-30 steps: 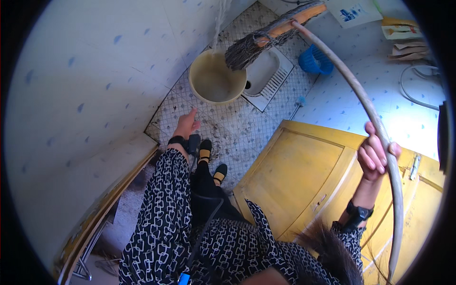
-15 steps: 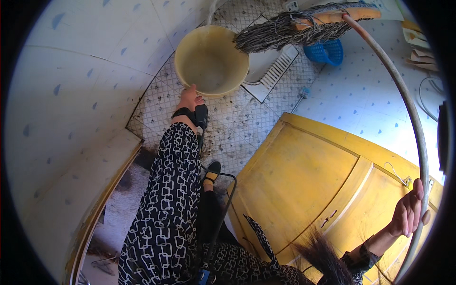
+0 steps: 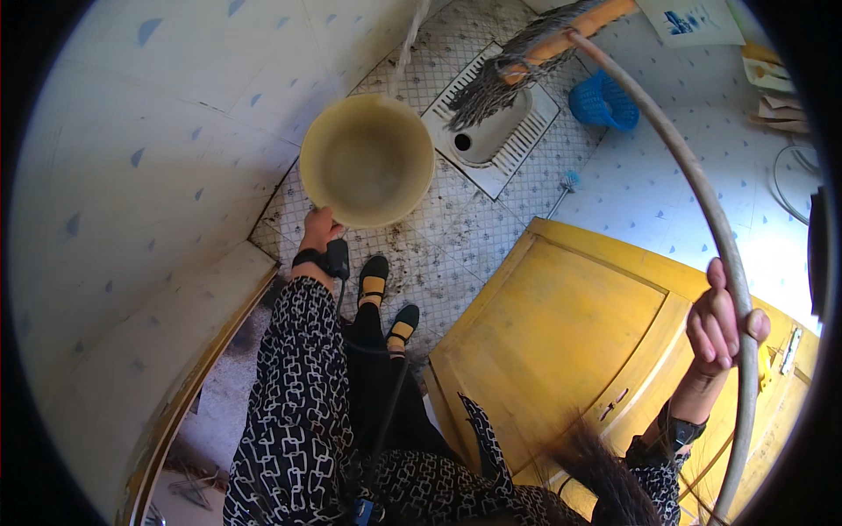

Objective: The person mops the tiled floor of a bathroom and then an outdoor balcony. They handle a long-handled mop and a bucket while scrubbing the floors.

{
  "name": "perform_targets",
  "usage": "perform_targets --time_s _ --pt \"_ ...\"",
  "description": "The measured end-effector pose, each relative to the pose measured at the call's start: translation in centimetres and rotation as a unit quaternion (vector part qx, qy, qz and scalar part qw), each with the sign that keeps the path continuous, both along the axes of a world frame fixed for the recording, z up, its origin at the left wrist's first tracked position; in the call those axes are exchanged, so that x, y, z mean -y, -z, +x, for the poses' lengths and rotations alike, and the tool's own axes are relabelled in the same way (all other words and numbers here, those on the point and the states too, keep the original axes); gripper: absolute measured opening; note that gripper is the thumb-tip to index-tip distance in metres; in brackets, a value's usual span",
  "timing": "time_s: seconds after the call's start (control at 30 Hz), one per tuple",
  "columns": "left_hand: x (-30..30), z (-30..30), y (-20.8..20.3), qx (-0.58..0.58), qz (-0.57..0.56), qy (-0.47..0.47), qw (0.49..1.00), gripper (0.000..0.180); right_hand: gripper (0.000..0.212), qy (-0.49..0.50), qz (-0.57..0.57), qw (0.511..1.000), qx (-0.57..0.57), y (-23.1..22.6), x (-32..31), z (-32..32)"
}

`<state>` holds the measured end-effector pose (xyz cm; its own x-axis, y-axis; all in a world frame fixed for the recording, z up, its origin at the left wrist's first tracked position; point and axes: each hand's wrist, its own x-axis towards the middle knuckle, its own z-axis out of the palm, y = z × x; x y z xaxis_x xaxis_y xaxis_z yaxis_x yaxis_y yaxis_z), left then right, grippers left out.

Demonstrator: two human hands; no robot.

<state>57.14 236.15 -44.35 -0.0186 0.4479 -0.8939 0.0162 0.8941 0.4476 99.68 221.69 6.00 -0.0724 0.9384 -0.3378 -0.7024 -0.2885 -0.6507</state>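
My left hand [image 3: 322, 230] is closed on the near rim of a round, pale yellow plastic basin [image 3: 419, 180]. The basin is above the tiled floor, its inside facing up; I cannot tell how much water is in it. At the right, my right hand [image 3: 726, 317] wraps round the long, bent-looking handle of a mop [image 3: 688, 162]. The mop's orange-brown head with grey strands hangs at the far end, partly over a white squat toilet [image 3: 502, 145].
A blue plastic basket [image 3: 601, 101] stands beyond the toilet, and a small blue-headed brush [image 3: 570, 181] leans by the right wall. The yellow wooden door [image 3: 544, 324] fills the right. A whitish strip [image 3: 410, 39] hangs beyond the basin. Dirt marks the tiled floor [image 3: 447, 254].
The basin has come nearer and slightly left with my left hand. My right hand and the mop have shifted left, the mop head farther off. More of the toilet and both feet now show.
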Motion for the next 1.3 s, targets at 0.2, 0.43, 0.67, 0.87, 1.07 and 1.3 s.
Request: perform_targets --time_s 0.2,0.43,0.67,0.87,1.07,1.3 --pt "6.3 -11.7 0.9 0.046 0.011 -0.050 0.998 0.052 0.059 -0.021 -0.036 0.997 -0.068 5.1 -2.3 -3.4" --pt "16.7 -14.2 -7.4 0.035 -0.048 -0.134 0.989 0.071 0.037 -0.053 -0.124 0.966 -0.222 22.3 -4.3 -8.6" --pt "31.4 -23.2 -21.0 -0.086 0.092 -0.209 0.970 0.032 0.023 -0.046 -0.311 0.935 -0.161 24.1 -0.4 -7.9" --pt "29.5 -31.9 -44.8 -0.541 0.476 -0.232 0.653 0.041 0.018 -0.196 -0.385 0.899 0.072 19.7 5.5 -7.5" --pt "27.6 -31.8 -58.7 -0.765 0.473 -0.239 0.366 0.092 0.016 -0.235 -0.434 0.858 0.140 21.3 12.8 -8.1" --pt "29.0 -27.2 -62.0 -0.812 0.427 -0.223 0.329 0.099 0.015 -0.237 -0.281 0.913 0.174 14.7 12.4 -1.6"
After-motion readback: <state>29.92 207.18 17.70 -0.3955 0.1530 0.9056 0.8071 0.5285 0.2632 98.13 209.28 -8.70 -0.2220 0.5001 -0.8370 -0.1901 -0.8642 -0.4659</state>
